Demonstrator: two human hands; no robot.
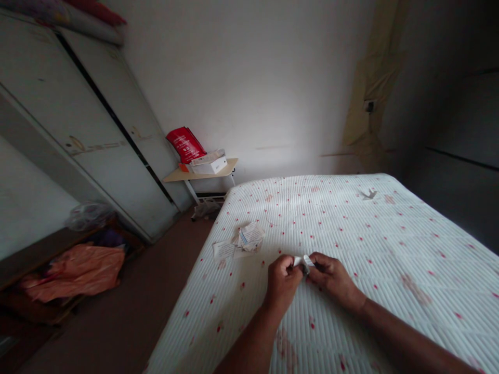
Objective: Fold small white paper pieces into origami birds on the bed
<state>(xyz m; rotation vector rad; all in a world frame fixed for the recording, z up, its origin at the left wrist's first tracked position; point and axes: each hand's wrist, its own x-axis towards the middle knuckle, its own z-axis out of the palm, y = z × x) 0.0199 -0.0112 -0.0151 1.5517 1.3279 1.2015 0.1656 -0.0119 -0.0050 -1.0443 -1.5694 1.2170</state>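
My left hand (284, 274) and my right hand (336, 279) meet low over the middle of the bed, fingertips close together. Pinched between them is a small piece of white paper (307, 261), folded or crumpled, with both hands gripping it. A small dark grey bit (305, 270) shows under the paper between the thumbs; what it is I cannot make out. Left of my hands, several scraps of printed paper (250, 238) lie loosely overlapping on the quilted white cover (273, 311) with red dots.
A small table (187, 175) beyond the bed's far left corner bears a white box (210, 164) and a red bag (186, 145). Cupboards (105, 130) line the left wall. An orange cloth or bag (78, 270) lies low at left. A grey shape (369, 194) shows on the bed.
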